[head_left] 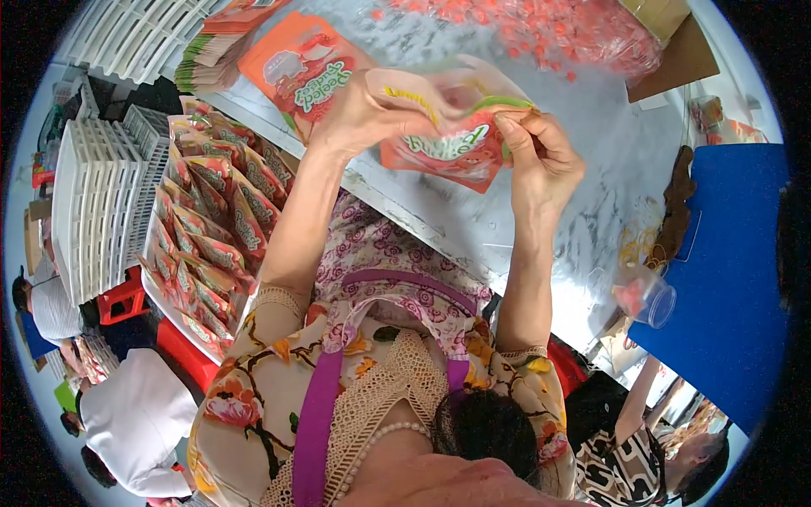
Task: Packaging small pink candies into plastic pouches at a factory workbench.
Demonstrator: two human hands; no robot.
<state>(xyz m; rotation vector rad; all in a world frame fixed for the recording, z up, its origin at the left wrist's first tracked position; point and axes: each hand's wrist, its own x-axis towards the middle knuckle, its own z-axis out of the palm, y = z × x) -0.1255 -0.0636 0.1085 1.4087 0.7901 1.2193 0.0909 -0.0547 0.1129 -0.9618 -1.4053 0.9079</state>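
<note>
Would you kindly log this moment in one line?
left hand: holding red pouch | right hand: pinching pouch edge | pouch mouth: open

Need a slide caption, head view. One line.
Left hand and right hand hold a red pouch by its open top at a table, white crate of similar pouches at left.

White crates (97, 211) stand stacked near a red stool (123, 293), a blue panel (726, 270) far right.

Held pouch (448, 156) partly blurred, upper crates (139, 38) cropped
</note>
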